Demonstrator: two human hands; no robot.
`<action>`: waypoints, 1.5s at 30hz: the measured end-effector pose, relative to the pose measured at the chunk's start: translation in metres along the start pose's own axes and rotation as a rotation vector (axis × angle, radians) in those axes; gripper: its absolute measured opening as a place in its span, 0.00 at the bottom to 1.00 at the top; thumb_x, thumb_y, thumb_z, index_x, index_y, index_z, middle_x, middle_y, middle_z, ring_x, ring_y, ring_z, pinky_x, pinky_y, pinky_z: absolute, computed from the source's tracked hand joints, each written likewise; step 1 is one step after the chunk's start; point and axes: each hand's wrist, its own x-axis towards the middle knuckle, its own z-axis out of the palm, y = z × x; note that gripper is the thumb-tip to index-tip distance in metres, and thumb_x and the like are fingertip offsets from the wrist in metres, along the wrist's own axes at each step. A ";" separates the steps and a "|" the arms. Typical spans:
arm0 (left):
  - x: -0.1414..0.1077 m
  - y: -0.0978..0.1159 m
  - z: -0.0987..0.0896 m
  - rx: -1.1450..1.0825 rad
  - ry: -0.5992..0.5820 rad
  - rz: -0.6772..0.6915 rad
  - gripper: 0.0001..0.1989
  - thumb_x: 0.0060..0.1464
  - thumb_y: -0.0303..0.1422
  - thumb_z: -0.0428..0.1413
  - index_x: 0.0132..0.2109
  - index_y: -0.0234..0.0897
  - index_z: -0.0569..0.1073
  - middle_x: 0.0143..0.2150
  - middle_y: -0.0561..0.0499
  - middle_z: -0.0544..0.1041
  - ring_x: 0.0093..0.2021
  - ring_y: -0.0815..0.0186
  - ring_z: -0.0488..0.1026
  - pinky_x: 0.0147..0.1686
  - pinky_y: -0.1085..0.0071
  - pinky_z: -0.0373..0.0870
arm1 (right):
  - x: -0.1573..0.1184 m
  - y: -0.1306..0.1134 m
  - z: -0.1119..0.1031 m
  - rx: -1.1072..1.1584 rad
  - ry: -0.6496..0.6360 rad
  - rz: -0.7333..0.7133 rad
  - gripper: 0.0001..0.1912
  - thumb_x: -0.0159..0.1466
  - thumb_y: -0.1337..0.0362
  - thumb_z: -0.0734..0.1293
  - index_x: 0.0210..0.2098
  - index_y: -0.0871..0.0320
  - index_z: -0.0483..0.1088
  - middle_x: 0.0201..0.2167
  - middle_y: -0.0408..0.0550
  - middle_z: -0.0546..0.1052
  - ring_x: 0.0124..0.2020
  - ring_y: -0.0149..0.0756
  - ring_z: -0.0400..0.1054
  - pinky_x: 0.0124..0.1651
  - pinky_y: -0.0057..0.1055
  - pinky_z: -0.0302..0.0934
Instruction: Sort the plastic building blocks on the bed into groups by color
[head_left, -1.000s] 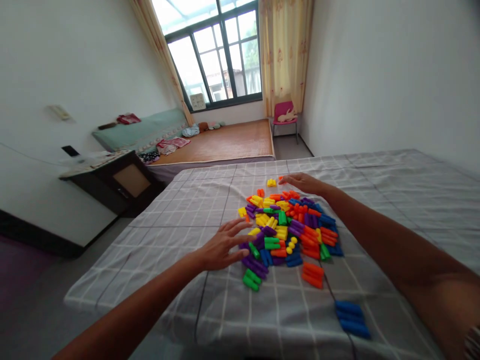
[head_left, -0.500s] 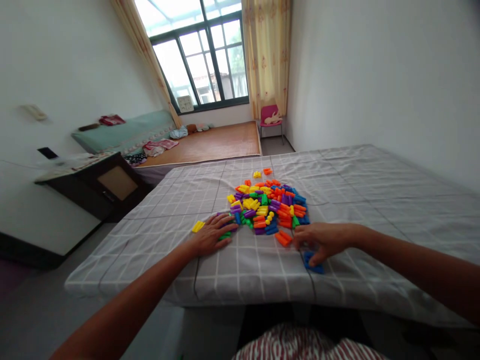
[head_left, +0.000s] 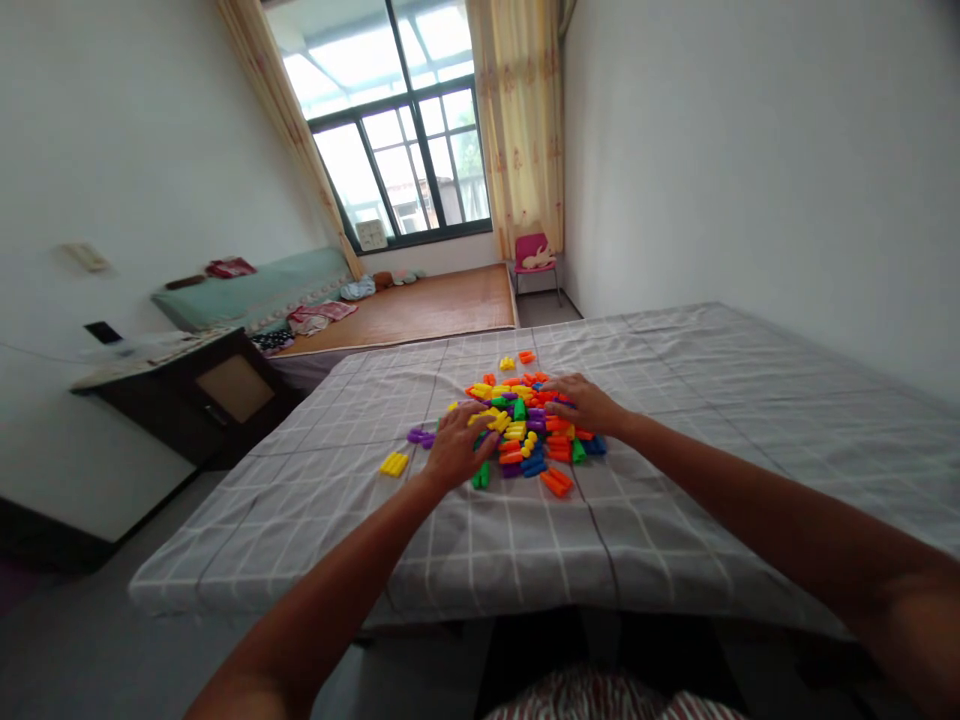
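A pile of small plastic building pieces [head_left: 517, 430] in orange, yellow, green, purple and blue lies on a grey checked cloth. My left hand [head_left: 459, 446] rests over the pile's left side, fingers apart, touching or just above the pieces. Over the right side, my right hand [head_left: 589, 404] is palm down with its fingers stretched out. Both hands partly cover what lies beneath them. Beside the left hand are a yellow piece [head_left: 394, 464] and a purple piece [head_left: 420, 437]. An orange piece [head_left: 556, 482] lies at the pile's near edge.
The checked cloth [head_left: 300, 520] covers a wide bed or table whose front edge is close to me. Beyond it stand a bed with a brown mat [head_left: 442, 305], a pink chair [head_left: 534, 255] and a window. A dark cabinet [head_left: 217, 400] is at the left.
My right hand has left the blue piece near the front edge and moved up over the pile; that piece no longer shows there. My left hand has shifted right and inward, uncovering purple pieces.
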 end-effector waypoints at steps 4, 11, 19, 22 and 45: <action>-0.007 0.024 0.012 -0.015 -0.175 0.256 0.29 0.58 0.49 0.50 0.65 0.53 0.59 0.67 0.51 0.59 0.67 0.53 0.51 0.64 0.48 0.45 | -0.015 -0.008 0.020 -0.175 -0.068 -0.078 0.30 0.63 0.44 0.60 0.61 0.48 0.63 0.63 0.50 0.63 0.64 0.51 0.52 0.58 0.50 0.54; 0.017 -0.025 0.038 0.037 -0.153 0.072 0.26 0.60 0.48 0.49 0.64 0.56 0.61 0.69 0.52 0.56 0.68 0.52 0.50 0.64 0.45 0.44 | 0.022 0.007 0.042 -0.244 -0.106 0.085 0.27 0.67 0.47 0.55 0.62 0.46 0.61 0.63 0.48 0.64 0.62 0.48 0.55 0.55 0.50 0.56; 0.018 -0.066 0.041 -0.007 -0.185 -0.054 0.25 0.62 0.48 0.44 0.63 0.48 0.63 0.67 0.48 0.60 0.65 0.56 0.58 0.63 0.50 0.51 | 0.036 0.005 0.056 -0.210 -0.016 0.117 0.26 0.67 0.46 0.55 0.59 0.46 0.64 0.60 0.48 0.68 0.60 0.46 0.57 0.57 0.51 0.53; 0.012 -0.069 0.038 -0.006 -0.197 -0.020 0.25 0.62 0.48 0.45 0.62 0.47 0.64 0.68 0.48 0.59 0.65 0.56 0.58 0.64 0.50 0.49 | 0.032 0.003 0.058 -0.191 -0.003 0.127 0.25 0.66 0.45 0.56 0.58 0.45 0.65 0.60 0.47 0.68 0.60 0.47 0.57 0.58 0.54 0.51; 0.107 -0.132 0.059 -0.194 -0.125 -0.319 0.30 0.66 0.42 0.31 0.48 0.36 0.76 0.52 0.46 0.77 0.55 0.63 0.70 0.57 0.67 0.64 | 0.097 0.138 0.031 -0.047 -0.004 0.316 0.28 0.71 0.57 0.46 0.56 0.61 0.69 0.57 0.56 0.71 0.60 0.40 0.61 0.63 0.38 0.51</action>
